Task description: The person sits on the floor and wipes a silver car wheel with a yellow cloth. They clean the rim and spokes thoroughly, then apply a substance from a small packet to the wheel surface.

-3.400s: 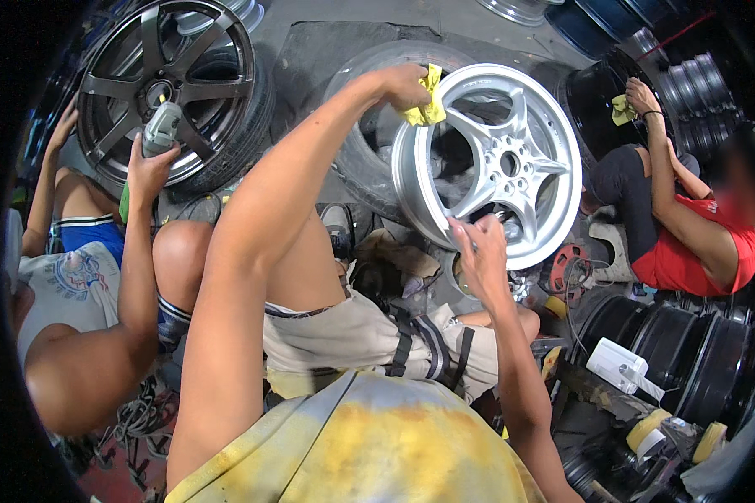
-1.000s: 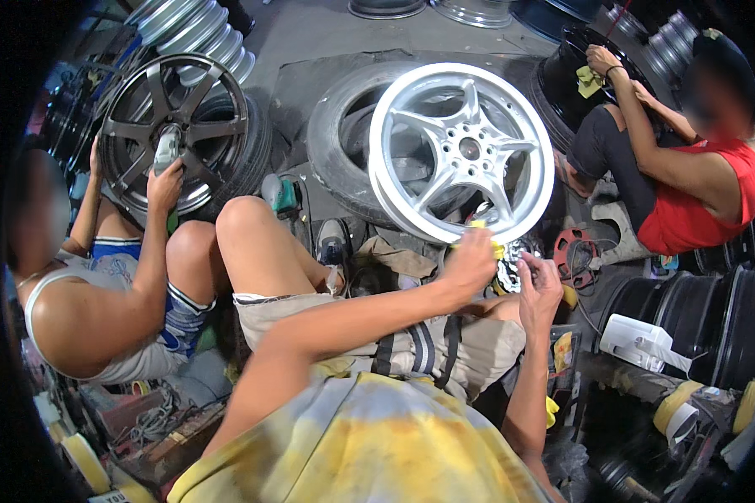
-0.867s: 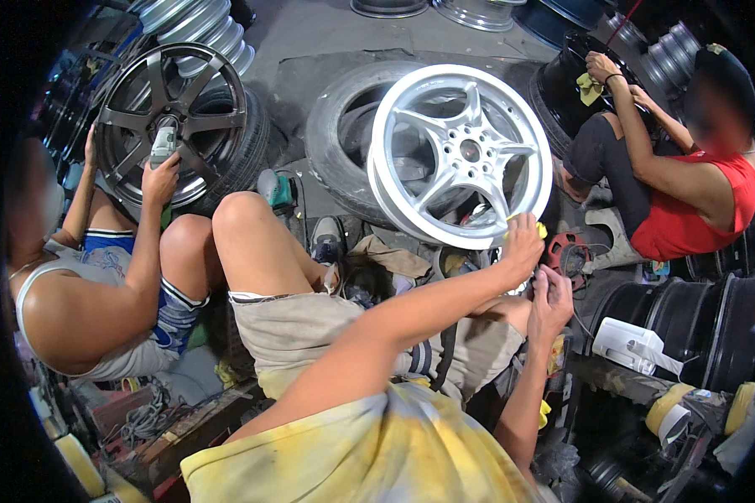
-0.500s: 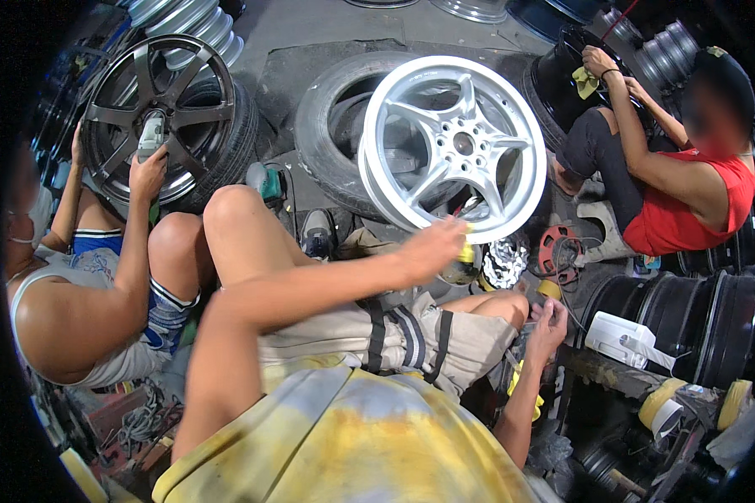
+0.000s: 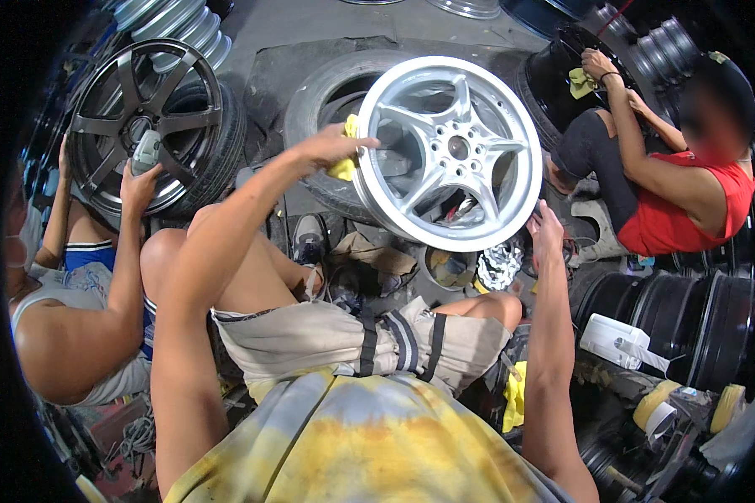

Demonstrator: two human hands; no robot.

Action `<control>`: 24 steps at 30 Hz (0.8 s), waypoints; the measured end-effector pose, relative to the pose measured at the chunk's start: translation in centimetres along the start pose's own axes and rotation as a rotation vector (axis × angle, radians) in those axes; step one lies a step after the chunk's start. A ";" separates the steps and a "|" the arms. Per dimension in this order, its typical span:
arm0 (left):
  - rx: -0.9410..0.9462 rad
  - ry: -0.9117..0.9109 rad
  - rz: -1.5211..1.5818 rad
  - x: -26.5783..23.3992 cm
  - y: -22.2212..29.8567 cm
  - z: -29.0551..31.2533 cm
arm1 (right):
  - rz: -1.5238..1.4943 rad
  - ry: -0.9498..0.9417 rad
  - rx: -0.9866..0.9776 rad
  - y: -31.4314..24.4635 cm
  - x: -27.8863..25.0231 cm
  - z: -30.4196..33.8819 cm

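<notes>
A silver multi-spoke wheel rim [image 5: 518, 180] stands tilted in front of me, against a tyre lying flat [image 5: 304, 101]. My left hand [image 5: 327, 151] is closed round a yellow cloth [image 5: 341, 168] at the wheel's left edge, its thumb reaching over the front lip. At the lower right edge of the same wheel, my right hand [image 5: 547, 233] grips the lip with its fingertips; part of the fingers is hard to make out. Another yellow cloth [image 5: 516, 398] hangs beside my right forearm.
On the left, a co-worker holds a grey power tool [image 5: 147, 151] against a dark wheel [image 5: 101, 117]. A person in red [image 5: 688, 201] sits at the right with a yellow cloth [image 5: 582, 82]. Black rims [image 5: 646, 306] and a white device [image 5: 617, 338] lie nearer right.
My left hand has swung from the wheel's bottom to its left edge with the yellow cloth. My right hand has risen from near my knee to the wheel's lower right edge.
</notes>
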State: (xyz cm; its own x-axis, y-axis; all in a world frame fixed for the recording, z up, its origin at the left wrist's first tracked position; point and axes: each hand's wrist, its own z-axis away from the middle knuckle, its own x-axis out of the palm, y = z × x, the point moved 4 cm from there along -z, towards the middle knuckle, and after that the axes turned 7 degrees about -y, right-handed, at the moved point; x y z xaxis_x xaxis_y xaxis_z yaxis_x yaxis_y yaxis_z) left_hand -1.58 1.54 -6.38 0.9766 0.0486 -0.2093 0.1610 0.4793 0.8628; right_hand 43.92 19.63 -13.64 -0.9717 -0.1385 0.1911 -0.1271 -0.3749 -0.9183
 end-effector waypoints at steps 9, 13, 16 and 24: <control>0.245 0.360 -0.333 -1.1 1.6 -6.1 | 0.039 0.040 0.045 3.1 0.1 3.0; 0.174 0.396 -0.346 -3.0 3.7 -9.5 | -0.042 0.085 0.006 5.1 1.9 11.2; 0.057 0.497 -0.421 -2.3 4.9 -10.4 | 0.278 0.237 -0.120 2.2 1.6 15.0; 0.043 0.603 -0.430 -1.7 5.7 -10.9 | 1.318 -0.289 -0.802 0.3 11.4 19.2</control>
State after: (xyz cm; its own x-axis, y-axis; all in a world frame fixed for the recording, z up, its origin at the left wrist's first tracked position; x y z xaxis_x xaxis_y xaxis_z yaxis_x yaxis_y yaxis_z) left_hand -3.84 13.78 -6.10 0.5800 0.3432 -0.7388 0.5296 0.5302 0.6621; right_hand 36.60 0.30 -5.06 -0.4216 -0.1622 -0.8921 0.5880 0.7001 -0.4052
